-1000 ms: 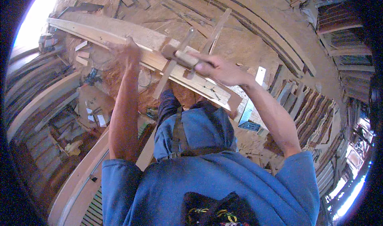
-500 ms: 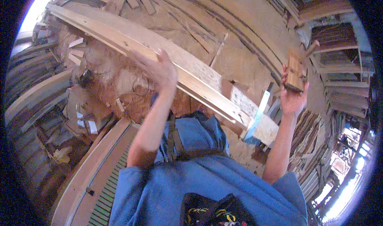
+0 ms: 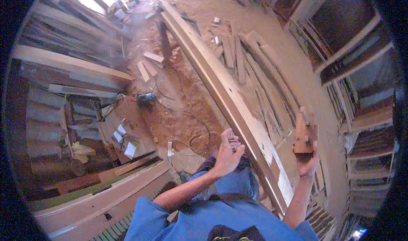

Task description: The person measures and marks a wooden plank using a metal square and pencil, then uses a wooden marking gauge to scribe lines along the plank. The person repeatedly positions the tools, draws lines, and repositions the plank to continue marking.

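Note:
My right hand grips a brown wooden block tool from below and holds it up, right of the long timber. Small pegs and a short stub stick out of the block; its exact kind is unclear. A long, pale, squared timber beam runs from the far left toward my right forearm. My left hand is raised beside the beam's left edge, in front of my body. Its fingers are loosely bent, the thumb stands apart, and nothing shows in it. Whether it touches the beam I cannot tell.
Loose boards lie on the dusty ground beyond the beam. Short offcuts and a dark power tool with a cord are on the left. A long plank bench stands at lower left; wooden racks line the right.
My view has turned, so the beam now runs more steeply. My left hand has come off the beam's top toward my body. The block tool stays in my right hand; the blue-and-white clamp-like piece is out of sight.

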A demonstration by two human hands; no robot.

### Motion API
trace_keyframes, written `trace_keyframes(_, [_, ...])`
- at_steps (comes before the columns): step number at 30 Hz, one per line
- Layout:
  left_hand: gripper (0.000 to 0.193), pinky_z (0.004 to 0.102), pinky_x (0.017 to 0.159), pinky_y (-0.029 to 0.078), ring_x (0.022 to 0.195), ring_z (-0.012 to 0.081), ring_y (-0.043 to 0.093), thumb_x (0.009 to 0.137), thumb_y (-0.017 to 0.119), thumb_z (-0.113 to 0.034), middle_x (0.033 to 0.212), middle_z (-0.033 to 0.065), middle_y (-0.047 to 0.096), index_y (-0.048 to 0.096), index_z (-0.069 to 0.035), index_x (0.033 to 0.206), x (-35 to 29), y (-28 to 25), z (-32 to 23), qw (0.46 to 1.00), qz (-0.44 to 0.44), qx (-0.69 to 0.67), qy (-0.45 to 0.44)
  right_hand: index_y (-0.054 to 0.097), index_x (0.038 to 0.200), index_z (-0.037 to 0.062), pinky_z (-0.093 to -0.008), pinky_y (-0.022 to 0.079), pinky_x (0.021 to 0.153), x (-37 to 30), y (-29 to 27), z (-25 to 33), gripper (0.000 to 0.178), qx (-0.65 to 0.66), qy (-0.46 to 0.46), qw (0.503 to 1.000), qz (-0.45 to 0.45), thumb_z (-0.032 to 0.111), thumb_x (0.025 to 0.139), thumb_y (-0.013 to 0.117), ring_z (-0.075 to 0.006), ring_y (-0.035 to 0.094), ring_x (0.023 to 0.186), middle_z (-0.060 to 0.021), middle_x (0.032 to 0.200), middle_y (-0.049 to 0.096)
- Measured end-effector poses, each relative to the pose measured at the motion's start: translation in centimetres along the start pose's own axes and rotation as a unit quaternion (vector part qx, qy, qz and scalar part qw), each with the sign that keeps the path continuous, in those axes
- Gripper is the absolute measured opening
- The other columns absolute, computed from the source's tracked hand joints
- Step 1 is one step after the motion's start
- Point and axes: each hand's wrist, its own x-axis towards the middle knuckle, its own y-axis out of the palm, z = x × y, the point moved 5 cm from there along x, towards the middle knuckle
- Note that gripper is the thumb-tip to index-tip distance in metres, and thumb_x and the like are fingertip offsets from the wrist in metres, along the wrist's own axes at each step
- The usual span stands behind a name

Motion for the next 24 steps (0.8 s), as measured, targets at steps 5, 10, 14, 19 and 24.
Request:
trace_keyframes(5, [0.048, 0.0391, 0.091, 0.055, 0.100, 0.0238, 0.068, 0.095, 0.069, -0.019, 0.107, 0.0133, 0.067, 0.046, -0.001, 0.133, 5.7, -9.1, 0.1, 0.997, -0.058, 0.020, -0.048, 0.058, 0.136, 0.0074, -0.0446, 0.056, 0.090, 6.2, 10.6, -3.1, 0.047, -0.070, 0.063, 0.994, 0.055, 0.038, 0.100, 0.060, -0.0270, 0.069, 0.100, -0.0097, 0.119, 0.070])
trace_keyframes(10, [0.042, 0.0373, 0.096, 0.053, 0.106, 0.0240, 0.068, 0.097, 0.067, -0.024, 0.111, 0.0145, 0.069, 0.053, -0.001, 0.130, 9.0, -13.9, -0.3, 0.996, -0.002, 0.051, -0.071, 0.065, 0.127, 0.0085, -0.0416, 0.056, 0.086, 13.2, 20.4, -6.5, 0.038, -0.128, 0.055, 0.987, 0.075, 0.035, 0.100, 0.060, -0.0202, 0.068, 0.093, -0.0026, 0.107, 0.072])
trace_keyframes(14, [0.042, 0.0390, 0.097, 0.053, 0.110, 0.0264, 0.068, 0.098, 0.067, -0.025, 0.116, 0.0152, 0.070, 0.053, -0.002, 0.131, 15.0, -17.7, -0.7, 0.992, 0.031, 0.100, -0.075, 0.057, 0.138, 0.0065, -0.0417, 0.050, 0.097, 21.4, 29.7, -11.3, 0.049, -0.141, 0.056, 0.974, 0.168, 0.038, 0.101, 0.059, -0.0246, 0.067, 0.106, -0.0058, 0.123, 0.068])
trace_keyframes(19, [0.058, 0.0412, 0.102, 0.050, 0.114, 0.0320, 0.064, 0.094, 0.071, -0.033, 0.121, 0.0189, 0.065, 0.049, 0.000, 0.137, 28.1, -23.9, -4.1, 0.995, -0.003, 0.090, -0.050, 0.051, 0.145, 0.0025, -0.0389, 0.043, 0.107, 32.8, 43.5, -17.3, 0.053, -0.296, 0.047, 0.933, 0.199, 0.035, 0.103, 0.057, -0.0222, 0.060, 0.121, -0.0072, 0.135, 0.062])
trace_keyframes(24, [0.080, 0.0438, 0.115, 0.039, 0.135, 0.0374, 0.047, 0.089, 0.075, -0.037, 0.144, 0.0260, 0.045, 0.037, 0.006, 0.145, 44.0, -28.5, -11.5, 0.976, -0.095, 0.195, 0.000, 0.041, 0.154, 0.0015, -0.0374, 0.034, 0.116, 43.1, 59.9, -22.6, 0.064, -0.352, 0.024, 0.897, 0.268, 0.037, 0.103, 0.057, -0.0240, 0.050, 0.136, -0.0127, 0.147, 0.054])
